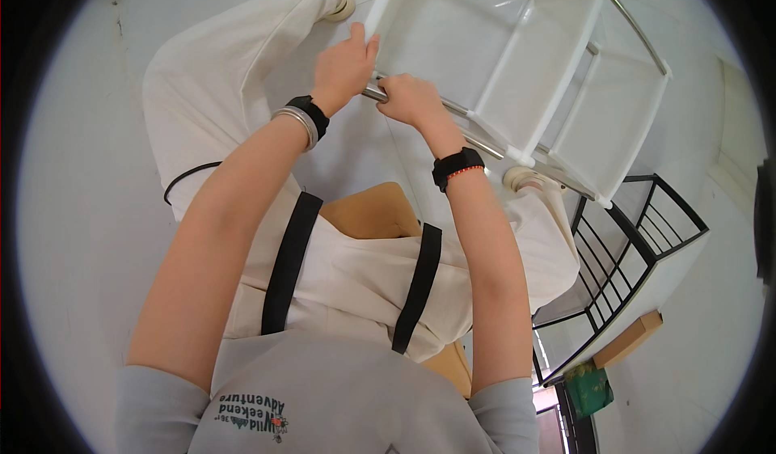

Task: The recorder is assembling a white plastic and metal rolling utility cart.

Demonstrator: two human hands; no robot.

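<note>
A white plastic tiered rack (556,58) with thin metal tubes between its trays lies tipped over in front of me. My left hand (345,66) is closed round the near left corner of its end tray (383,9), thumb and a finger showing at the edge. Just to the right, my right hand (409,102) grips a metal tube (374,92) next to that corner. The two hands are close together. My left palm and the tube's joint with the tray are hidden by my fingers.
My legs in pale trousers spread to either side of the rack. A tan seat (373,210) shows beneath me. At the right stand a black metal-framed rack (614,260), a cardboard box (629,339) and a green package (588,389). Pale floor (89,211) surrounds these.
</note>
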